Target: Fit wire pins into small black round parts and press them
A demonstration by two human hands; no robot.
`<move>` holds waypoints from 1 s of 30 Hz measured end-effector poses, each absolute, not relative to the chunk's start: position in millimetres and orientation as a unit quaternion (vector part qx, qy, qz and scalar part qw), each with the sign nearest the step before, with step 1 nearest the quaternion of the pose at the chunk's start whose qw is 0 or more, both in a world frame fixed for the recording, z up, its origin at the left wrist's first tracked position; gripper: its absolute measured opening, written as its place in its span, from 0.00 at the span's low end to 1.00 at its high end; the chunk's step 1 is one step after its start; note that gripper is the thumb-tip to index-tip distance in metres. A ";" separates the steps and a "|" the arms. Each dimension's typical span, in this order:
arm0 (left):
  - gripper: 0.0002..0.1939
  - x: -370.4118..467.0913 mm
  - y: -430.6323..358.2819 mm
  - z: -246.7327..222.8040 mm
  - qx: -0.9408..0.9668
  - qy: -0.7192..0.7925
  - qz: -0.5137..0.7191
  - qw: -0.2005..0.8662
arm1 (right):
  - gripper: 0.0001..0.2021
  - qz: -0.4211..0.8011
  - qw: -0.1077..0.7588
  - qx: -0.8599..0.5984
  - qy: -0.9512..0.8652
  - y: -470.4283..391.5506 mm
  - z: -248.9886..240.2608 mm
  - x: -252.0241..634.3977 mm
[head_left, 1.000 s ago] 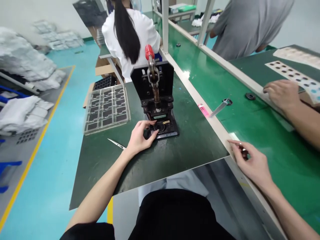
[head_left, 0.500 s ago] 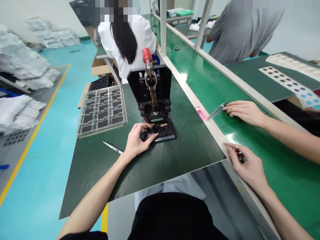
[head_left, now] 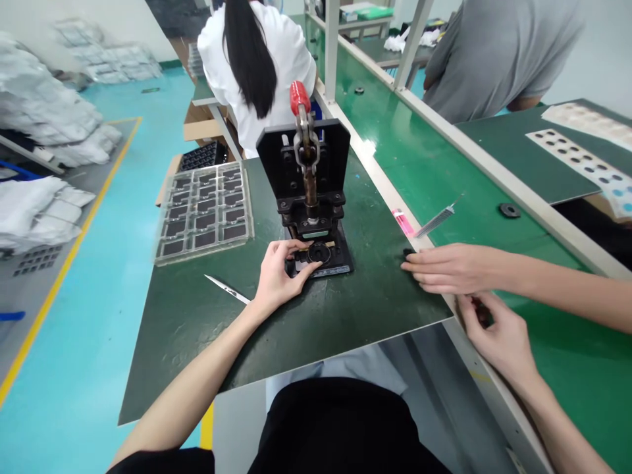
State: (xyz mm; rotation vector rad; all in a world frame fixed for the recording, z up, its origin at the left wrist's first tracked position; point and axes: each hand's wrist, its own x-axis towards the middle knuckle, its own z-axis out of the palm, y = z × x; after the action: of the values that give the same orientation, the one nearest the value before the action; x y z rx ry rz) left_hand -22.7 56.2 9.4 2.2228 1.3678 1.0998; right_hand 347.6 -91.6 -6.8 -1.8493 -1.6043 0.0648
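Observation:
My left hand is at the base of a black toggle press with a red-tipped handle. Its thumb and index finger grip a black round part lying in the press base. At the lower right, my right hand rests by the pale rail with fingers pinched; something small and dark shows between them, too hidden to name. Just above it a co-worker's hand reaches over the rail, a small black piece at its fingertips. White-handled tweezers or a blade lies left of my wrist.
A clear tray of black pieces lies at the table's left. Along the right runs a green conveyor behind the pale rail, with a black ring-shaped part on it. A thin grey tool sticks up by a pink label.
The co-worker's hand has come left and nearer, across the rail, with a black piece. A black ring part now shows on the conveyor. My hands stay nearly in place; the view has shifted slightly.

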 end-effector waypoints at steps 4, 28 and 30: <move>0.20 -24.3 57.5 10.5 0.777 0.473 0.378 0.172 | 0.14 0.035 0.335 -0.720 -0.607 -92.6 -5.5 346.7; 0.20 -17.0 60.5 15.7 0.789 0.470 0.339 0.206 | 0.18 0.061 0.331 -0.750 -0.570 -97.7 -8.4 346.8; 0.19 -15.3 60.9 16.0 0.787 0.469 0.343 0.207 | 0.20 0.061 0.336 -0.751 -0.565 -97.9 -9.5 347.7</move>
State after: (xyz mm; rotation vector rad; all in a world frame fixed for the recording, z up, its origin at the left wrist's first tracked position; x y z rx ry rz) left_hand -15.3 60.9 16.0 2.1915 1.3068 0.9549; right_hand 347.7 -97.9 -9.5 -1.9594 -1.4725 0.1602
